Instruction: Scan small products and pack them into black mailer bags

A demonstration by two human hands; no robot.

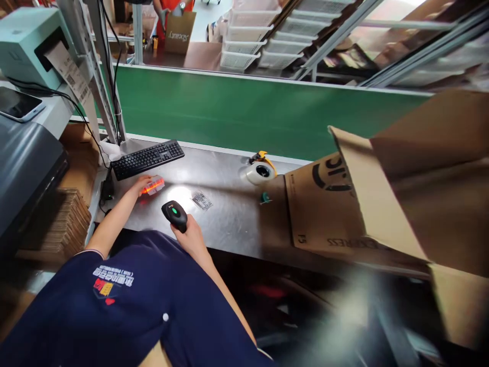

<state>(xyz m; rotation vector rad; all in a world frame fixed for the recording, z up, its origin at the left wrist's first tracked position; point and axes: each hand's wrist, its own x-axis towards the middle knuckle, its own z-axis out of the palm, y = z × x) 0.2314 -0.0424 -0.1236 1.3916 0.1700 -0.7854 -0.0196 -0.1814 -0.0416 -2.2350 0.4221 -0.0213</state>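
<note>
My right hand [188,233] is wrapped round the handle of a black barcode scanner [174,214] with a green light on its top. Red light from it falls on a small white barcode label or packet [155,185], pinched at its left edge by my left hand [142,185] just above the metal table [225,214]. Whether the piece is a loose label or a packet is hard to make out. To the right of the scanner lies a small flat clear packet with dark print [201,200], which neither hand touches.
A black keyboard [148,159] sits behind my left hand. Tape roll [261,172], small green item [265,198] and large open cardboard box [324,204] are to the right. A green conveyor belt [229,112] runs behind; a label printer [32,43] stands left. Beyond, a person holds a bag [179,33].
</note>
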